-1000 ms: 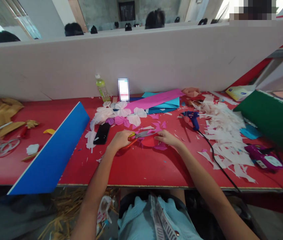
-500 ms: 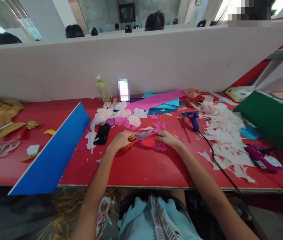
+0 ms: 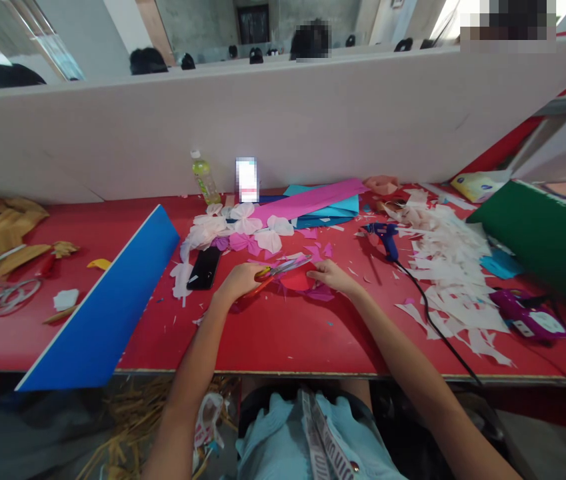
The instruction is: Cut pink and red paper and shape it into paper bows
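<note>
In the head view my left hand (image 3: 240, 281) is closed round a pair of scissors (image 3: 290, 265) with yellow and orange handles. Their metal blades point right, toward my right hand (image 3: 330, 275). The fingertips of that hand are pinched at the edge of a bright red paper piece (image 3: 297, 281), which lies between both hands just below the blades. Whether the blades touch the paper I cannot tell. Magenta paper scraps (image 3: 320, 293) lie under and around my right hand.
White and pink paper petals (image 3: 245, 223) and a black phone (image 3: 205, 268) lie left of the scissors. A blue glue gun (image 3: 385, 239) with a cord lies to the right, by white paper strips (image 3: 457, 293). A blue board (image 3: 107, 307) and a green board (image 3: 537, 247) stand at the sides.
The scissors' blades have swung slightly upward and away from me. Both hands have stayed nearly in place, with the right one still at the red paper.
</note>
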`<state>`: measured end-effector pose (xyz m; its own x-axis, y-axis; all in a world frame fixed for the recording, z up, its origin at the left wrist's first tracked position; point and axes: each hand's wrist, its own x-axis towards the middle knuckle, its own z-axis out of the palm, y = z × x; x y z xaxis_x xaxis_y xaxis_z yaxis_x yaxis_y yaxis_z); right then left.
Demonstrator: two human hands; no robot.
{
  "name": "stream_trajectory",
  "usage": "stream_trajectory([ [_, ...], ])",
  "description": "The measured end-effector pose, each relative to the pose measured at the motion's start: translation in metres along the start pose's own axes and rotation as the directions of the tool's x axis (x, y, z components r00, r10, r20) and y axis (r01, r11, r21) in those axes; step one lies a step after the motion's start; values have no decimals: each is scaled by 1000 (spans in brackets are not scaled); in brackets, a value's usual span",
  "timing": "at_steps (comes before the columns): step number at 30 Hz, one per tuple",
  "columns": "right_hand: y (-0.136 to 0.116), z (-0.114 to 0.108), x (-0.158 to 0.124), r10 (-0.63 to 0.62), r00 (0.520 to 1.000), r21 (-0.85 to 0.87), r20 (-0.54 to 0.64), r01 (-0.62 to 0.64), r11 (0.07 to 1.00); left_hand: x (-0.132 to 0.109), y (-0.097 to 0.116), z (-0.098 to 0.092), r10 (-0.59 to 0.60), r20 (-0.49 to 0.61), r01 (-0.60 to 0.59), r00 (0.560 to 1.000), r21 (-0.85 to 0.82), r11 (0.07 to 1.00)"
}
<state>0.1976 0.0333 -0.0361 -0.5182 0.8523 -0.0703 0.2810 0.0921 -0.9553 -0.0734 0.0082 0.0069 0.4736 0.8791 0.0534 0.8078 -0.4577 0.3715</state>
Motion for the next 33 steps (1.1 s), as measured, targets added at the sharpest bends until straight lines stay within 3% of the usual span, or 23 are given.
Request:
stream_trajectory([
  [13,-4,1,-1,12,1000,10,-23,-12,1000,0,2,-1,-17,6,18,1000,-41,999],
  [23,2,-1,1,19,999,11,-34,-19,1000,0,3,0,-27,-14,27,1000,21,999],
  [28,6,-3,2,11,1000,13,-26,-10,1000,2,-4,5,-138,-109,154,984,154,976],
  [33,7,-3,3,7,999,31,-49,-5,1000,4,-14,8,-232,-112,253,966,229,940],
])
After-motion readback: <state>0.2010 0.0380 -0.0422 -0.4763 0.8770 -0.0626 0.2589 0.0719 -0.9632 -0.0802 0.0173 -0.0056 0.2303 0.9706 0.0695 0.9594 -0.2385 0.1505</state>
